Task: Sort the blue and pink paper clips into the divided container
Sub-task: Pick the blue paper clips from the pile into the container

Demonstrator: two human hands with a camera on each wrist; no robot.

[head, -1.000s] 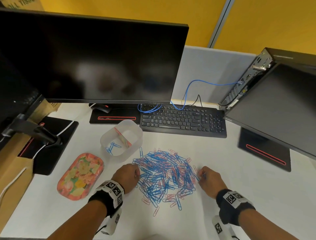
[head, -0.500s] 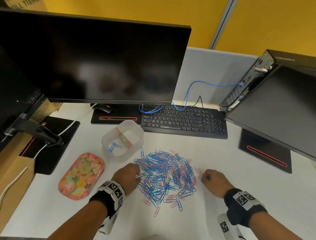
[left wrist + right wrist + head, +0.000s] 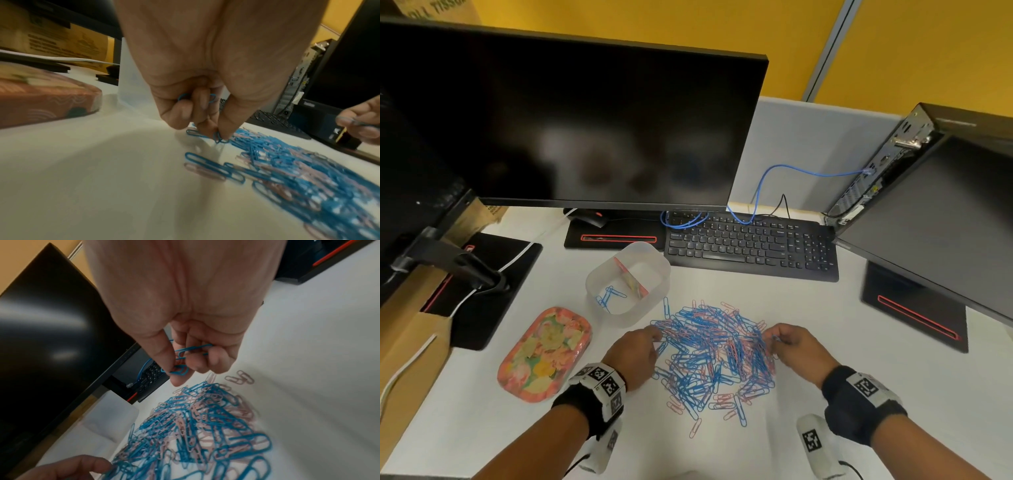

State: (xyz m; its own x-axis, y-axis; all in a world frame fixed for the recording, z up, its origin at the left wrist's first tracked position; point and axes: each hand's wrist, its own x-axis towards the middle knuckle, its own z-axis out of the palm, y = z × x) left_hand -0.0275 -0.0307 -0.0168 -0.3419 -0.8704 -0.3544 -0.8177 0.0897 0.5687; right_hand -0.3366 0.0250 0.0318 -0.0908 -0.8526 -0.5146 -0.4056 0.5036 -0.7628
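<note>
Many blue and pink paper clips [image 3: 714,356] lie tangled in a loose heap on the near middle of the white worktop [image 3: 859,342]. The left hand [image 3: 633,354] pinches blue clips at the heap's left edge; the right hand [image 3: 796,347] holds several blue clips just above its right edge. Just beyond, the translucent divided container [image 3: 628,284] has a few blue clips in its left compartment. A floral tray [image 3: 544,354] sits left; a keyboard [image 3: 751,245] and dark monitors [image 3: 571,126] stand farther off before a yellow wall.
</note>
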